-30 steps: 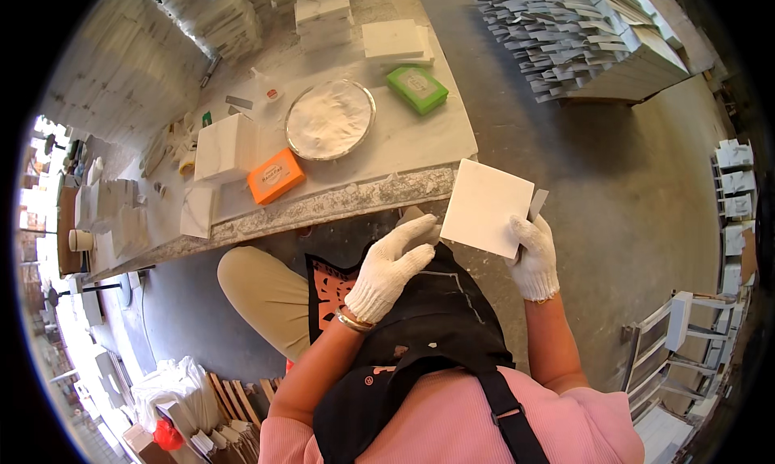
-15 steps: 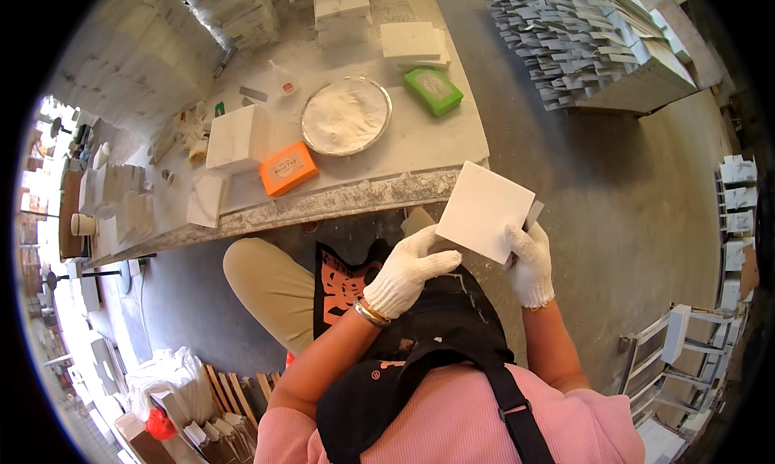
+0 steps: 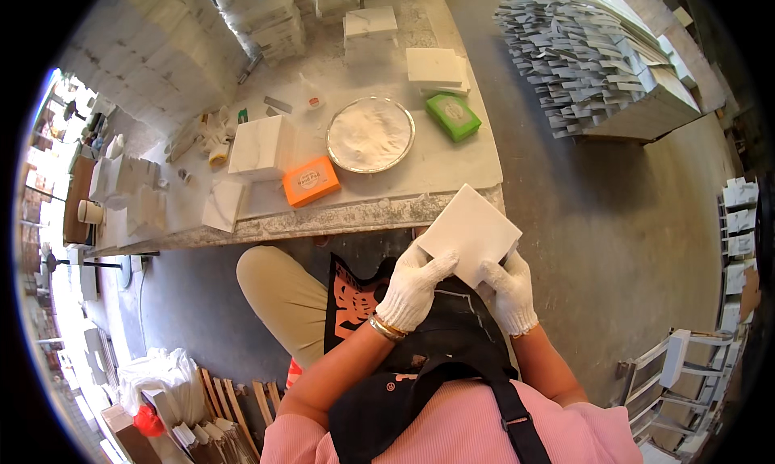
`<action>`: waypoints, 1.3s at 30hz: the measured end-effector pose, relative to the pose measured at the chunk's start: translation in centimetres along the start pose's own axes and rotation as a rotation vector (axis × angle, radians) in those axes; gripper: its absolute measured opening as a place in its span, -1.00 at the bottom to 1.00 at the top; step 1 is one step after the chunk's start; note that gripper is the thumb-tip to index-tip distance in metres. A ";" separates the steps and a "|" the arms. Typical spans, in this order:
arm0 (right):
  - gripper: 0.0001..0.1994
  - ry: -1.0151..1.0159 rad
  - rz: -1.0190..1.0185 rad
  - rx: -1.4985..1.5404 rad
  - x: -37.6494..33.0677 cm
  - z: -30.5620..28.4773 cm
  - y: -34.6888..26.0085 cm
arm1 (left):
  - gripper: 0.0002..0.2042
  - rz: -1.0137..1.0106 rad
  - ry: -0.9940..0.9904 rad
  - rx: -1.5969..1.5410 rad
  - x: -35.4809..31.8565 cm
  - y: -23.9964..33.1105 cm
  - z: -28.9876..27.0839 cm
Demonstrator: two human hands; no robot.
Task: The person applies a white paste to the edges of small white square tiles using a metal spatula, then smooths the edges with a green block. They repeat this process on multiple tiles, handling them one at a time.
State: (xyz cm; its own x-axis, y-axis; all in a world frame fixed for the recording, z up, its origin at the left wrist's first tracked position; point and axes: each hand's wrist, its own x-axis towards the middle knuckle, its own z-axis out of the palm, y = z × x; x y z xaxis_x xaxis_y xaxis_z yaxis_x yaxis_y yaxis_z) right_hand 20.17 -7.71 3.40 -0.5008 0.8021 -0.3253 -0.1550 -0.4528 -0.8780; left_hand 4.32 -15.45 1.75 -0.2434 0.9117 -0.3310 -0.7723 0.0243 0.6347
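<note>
Both of my hands wear white knit gloves and hold one square white stone tile [image 3: 470, 229] over my lap, just below the table's front right corner. My left hand [image 3: 413, 290] grips the tile's near left edge, with gold bangles at the wrist. My right hand [image 3: 510, 288] grips its near right corner from below. The tile tilts slightly, its flat face turned up toward me.
The dusty stone table [image 3: 452, 169] ahead carries a round pan of white powder [image 3: 370, 135], an orange box [image 3: 311, 181], a green box [image 3: 453, 115] and several white tiles and blocks [image 3: 258, 147]. Stacked tiles [image 3: 597, 52] stand at right; metal racks [image 3: 678, 375] at lower right.
The tile has come down and closer to my body, and my left hand has closed onto its near edge. The view has shifted slightly.
</note>
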 end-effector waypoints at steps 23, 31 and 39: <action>-0.61 -0.148 0.140 -0.388 6.3 8.2 -3.1 | -0.57 0.159 0.184 -0.139 1.5 5.5 -6.1; -0.53 -0.132 0.049 -0.699 10.3 10.1 -6.5 | -0.60 0.228 0.237 -0.027 2.6 8.3 -8.1; -0.64 -0.155 0.020 -0.724 13.8 11.1 -8.7 | -0.62 0.239 0.267 0.076 3.3 9.3 -9.3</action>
State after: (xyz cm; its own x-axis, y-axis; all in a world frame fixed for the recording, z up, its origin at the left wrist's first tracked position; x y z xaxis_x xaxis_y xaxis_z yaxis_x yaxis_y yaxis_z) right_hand 5.13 2.98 10.45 -0.6207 0.7078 -0.3372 0.4289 -0.0535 -0.9018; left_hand -9.17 -16.06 0.07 -0.5642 0.7562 -0.3314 -0.6316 -0.1369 0.7631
